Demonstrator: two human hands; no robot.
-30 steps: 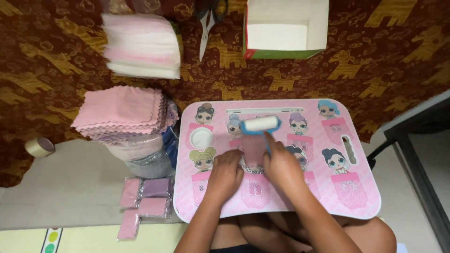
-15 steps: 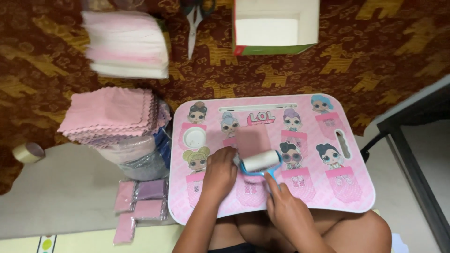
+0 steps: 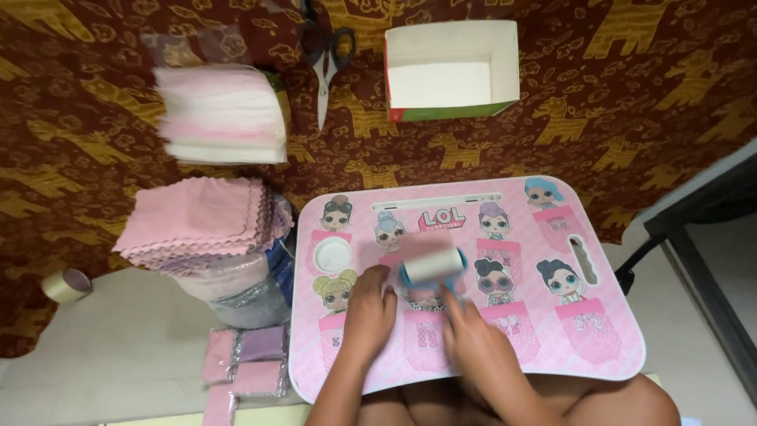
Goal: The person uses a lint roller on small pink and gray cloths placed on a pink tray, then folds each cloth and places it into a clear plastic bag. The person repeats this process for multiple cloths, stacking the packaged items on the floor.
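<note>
While gripped, lint roller (image 3: pixel 432 265) lies above right hand (image 3: pixel 473 341).

Both forearms reach forward from bottom edge, close together. Left hand (image 3: pixel 369 309) flat, palm down, fingers together pointing forward. Right hand (image 3: pixel 477 339) just beside it, fingers curled forward in closed grip, wrist angled inward.

Glossy smooth plastic lap tray (image 3: pixel 599 347); soft pink cloth stack (image 3: pixel 197 221) with zigzag edges.
</note>
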